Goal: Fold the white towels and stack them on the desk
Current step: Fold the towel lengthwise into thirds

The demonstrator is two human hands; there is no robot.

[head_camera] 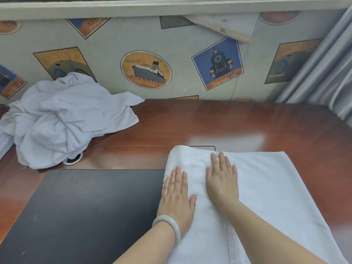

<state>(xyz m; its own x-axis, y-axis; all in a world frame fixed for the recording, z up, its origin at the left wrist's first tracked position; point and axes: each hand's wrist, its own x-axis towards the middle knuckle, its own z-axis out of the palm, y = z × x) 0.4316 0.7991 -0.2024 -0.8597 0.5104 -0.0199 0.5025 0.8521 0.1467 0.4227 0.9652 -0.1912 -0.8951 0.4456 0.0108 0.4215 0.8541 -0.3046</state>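
Observation:
A white towel lies spread on the brown desk at the near right, with its left part folded over into a thicker band. My left hand presses flat on that folded band near its left edge, a pale bangle on the wrist. Just to its right, my right hand lies flat on the same band, fingers straight and pointing away from me. A crumpled heap of white towels sits at the far left of the desk against the wall.
A dark rectangular mat covers the near left of the desk. A small white-rimmed round object peeks from under the heap. Patterned wallpaper backs the desk, and a grey curtain hangs at the far right.

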